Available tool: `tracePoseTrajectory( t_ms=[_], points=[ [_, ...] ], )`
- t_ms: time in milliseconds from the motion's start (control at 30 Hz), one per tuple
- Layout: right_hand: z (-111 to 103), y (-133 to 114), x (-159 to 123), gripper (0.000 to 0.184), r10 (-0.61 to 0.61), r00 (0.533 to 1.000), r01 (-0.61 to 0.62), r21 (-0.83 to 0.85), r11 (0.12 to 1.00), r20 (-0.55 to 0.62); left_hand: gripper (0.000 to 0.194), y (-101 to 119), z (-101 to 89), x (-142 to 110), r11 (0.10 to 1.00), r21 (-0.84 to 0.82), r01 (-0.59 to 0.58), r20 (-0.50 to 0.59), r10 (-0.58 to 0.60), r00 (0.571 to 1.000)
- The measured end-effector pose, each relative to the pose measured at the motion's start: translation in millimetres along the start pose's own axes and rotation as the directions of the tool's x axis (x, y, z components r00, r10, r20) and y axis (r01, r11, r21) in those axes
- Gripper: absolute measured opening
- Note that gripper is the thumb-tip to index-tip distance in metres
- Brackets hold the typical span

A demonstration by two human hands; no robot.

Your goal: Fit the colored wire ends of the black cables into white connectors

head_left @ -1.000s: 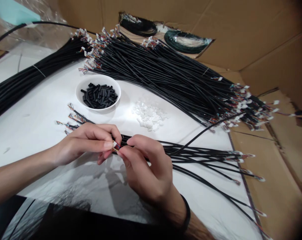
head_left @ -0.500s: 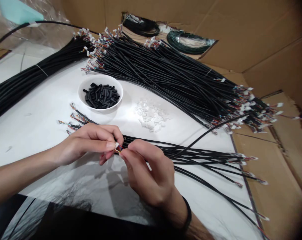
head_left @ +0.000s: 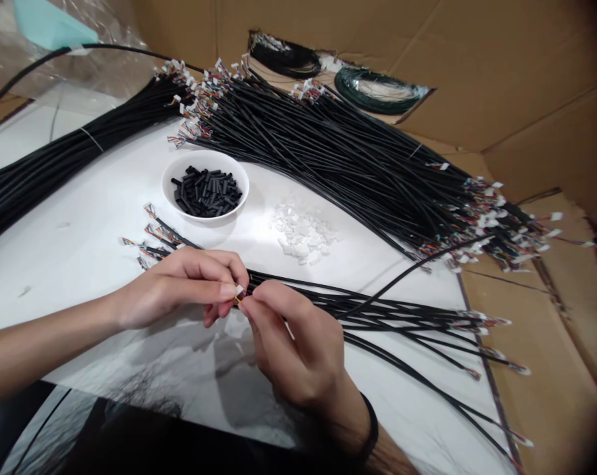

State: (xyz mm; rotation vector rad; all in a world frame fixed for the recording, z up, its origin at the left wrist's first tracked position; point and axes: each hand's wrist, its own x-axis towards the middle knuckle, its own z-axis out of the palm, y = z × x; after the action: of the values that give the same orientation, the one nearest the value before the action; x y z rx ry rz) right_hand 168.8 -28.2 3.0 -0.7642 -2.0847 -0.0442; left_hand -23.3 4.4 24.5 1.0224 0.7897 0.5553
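Observation:
My left hand (head_left: pixel 179 290) pinches a small white connector (head_left: pixel 239 289) between thumb and forefinger. Touching it from the right, my right hand (head_left: pixel 293 343) pinches the coloured wire ends of a black cable (head_left: pixel 407 269) that arcs up and away to the right. Both hands hover just above a small bundle of black cables (head_left: pixel 397 316) lying across the white table (head_left: pixel 70 244). A white bowl (head_left: pixel 172 178) of short black tube pieces stands just behind my left hand. A little heap of white connectors (head_left: pixel 303 234) lies to its right.
A large fan of black cables with white connector ends (head_left: pixel 338 152) covers the back of the table. A thick black cable bundle (head_left: pixel 41 165) runs along the left. Cardboard walls (head_left: pixel 501 72) enclose the back and right, with coiled wire (head_left: pixel 377 82) behind.
My hands stay pinched together on the connector and wire ends; fingertips closed in slightly. The view drifted, so everything sits a little lower and to the right.

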Motion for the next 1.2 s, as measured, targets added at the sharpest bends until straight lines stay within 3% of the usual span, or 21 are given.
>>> tracePoseTrajectory(
  t_ms=[433, 667, 1200],
  points=[
    [4.9, 1.4, -2.1, 0.019, -0.023, 0.999, 0.025, -0.060, 0.998, 0.032, 0.029, -8.2, -1.2, 3.3, 0.995, 0.076, -0.056, 0.031, 0.054, 0.998],
    [6.6, 0.7, -3.4, 0.020, 0.067, 0.998, -0.067, -0.022, 0.998, 0.018, 0.027, -13.2, -1.1, 5.3, 0.992, 0.055, -0.111, 0.036, 0.109, 0.993],
    [11.4, 2.4, -6.1, 0.024, 0.058, 0.998, -0.058, 0.001, 0.998, -0.005, 0.031, -21.7, 0.4, 6.4, 0.991, 0.013, -0.131, 0.011, 0.131, 0.991]
  ],
)
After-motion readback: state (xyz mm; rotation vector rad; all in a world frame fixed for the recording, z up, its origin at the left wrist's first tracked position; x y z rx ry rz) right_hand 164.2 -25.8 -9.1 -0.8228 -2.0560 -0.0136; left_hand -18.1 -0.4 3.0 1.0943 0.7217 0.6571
